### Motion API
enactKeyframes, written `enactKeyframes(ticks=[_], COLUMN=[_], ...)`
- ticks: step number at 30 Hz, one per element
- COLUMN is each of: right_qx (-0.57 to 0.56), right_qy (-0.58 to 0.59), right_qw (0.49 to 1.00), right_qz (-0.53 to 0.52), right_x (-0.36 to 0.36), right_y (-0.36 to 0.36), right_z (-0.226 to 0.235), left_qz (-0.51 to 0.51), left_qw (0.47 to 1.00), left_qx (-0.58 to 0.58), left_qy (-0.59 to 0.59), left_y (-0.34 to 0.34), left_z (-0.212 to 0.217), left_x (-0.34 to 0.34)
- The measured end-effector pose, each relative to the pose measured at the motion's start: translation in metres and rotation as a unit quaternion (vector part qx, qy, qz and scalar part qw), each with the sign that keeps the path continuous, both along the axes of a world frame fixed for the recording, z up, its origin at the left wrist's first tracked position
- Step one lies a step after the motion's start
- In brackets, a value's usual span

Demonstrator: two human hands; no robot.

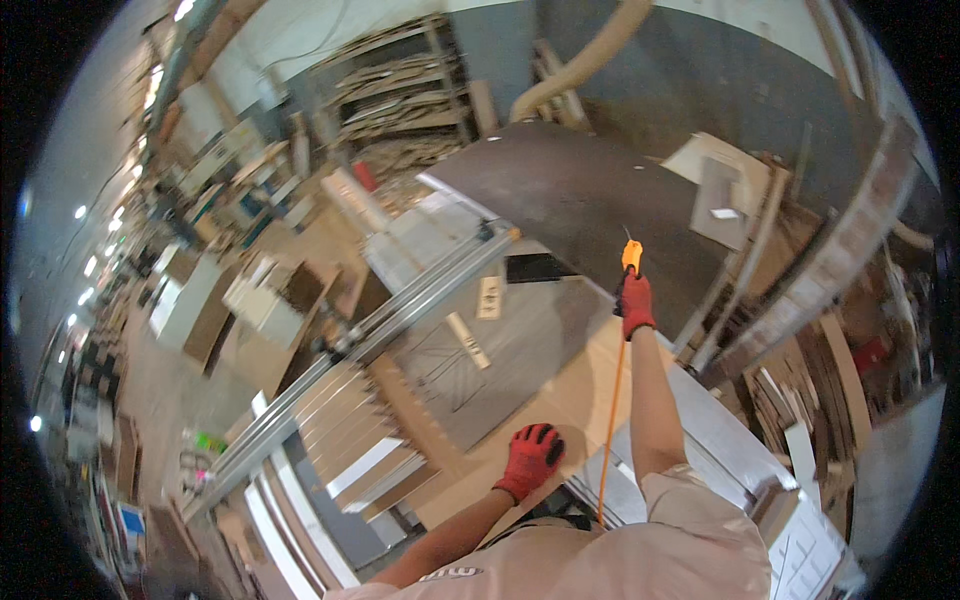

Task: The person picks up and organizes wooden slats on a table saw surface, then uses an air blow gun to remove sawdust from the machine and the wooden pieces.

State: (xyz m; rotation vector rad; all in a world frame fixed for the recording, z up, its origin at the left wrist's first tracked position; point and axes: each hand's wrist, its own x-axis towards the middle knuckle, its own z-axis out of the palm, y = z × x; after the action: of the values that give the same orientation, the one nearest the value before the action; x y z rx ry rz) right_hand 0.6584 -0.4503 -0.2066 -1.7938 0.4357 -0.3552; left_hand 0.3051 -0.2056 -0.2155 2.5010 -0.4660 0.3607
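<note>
The right hand (636, 304) grips an orange air gun (632, 254); beneath the left hand (532, 461), empty and half open, lies a tan board (585, 395).

Rack (420, 122) stands by the wall (690, 80); scraps (405, 100) fill its shelves. Tan duct (590, 62) arcs down, right of the rack. Red object (364, 177), kind unclear, sits below the rack. Lamps (80, 212) run in a line, far left. Pale box (192, 312) stands on the floor (182, 388), left. Wood strips (825, 380) lie heaped, right.

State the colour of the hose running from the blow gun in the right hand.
The hose is orange, seen best in the head view.
</note>
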Motion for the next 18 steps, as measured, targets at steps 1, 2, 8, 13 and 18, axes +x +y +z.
enactKeyframes(ticks=[1, 2, 8, 13, 18], right_qx=[0.104, 0.101, 0.258, 0.410, 0.535], right_qy=[0.031, -0.032, -0.088, -0.070, -0.359], right_qw=[0.994, 0.993, 0.959, 0.903, 0.395], right_qz=[-0.014, -0.055, -0.084, 0.109, 0.655], right_x=[-0.028, -0.009, -0.041, -0.131, -0.208], right_y=[0.016, 0.012, -0.052, -0.037, -0.073], right_z=[0.035, -0.004, 0.030, 0.119, 0.102], left_qz=[0.023, 0.033, 0.015, 0.019, 0.017], left_qw=[1.000, 0.999, 0.999, 1.000, 0.999], left_qx=[0.009, 0.018, 0.023, 0.016, 0.029], left_qy=[-0.005, -0.005, -0.016, -0.004, -0.016], left_y=[0.007, 0.011, 0.003, 0.014, 0.012], left_z=[0.001, 0.003, 0.006, 0.001, 0.006], left_x=[-0.006, -0.010, -0.006, -0.012, -0.012])
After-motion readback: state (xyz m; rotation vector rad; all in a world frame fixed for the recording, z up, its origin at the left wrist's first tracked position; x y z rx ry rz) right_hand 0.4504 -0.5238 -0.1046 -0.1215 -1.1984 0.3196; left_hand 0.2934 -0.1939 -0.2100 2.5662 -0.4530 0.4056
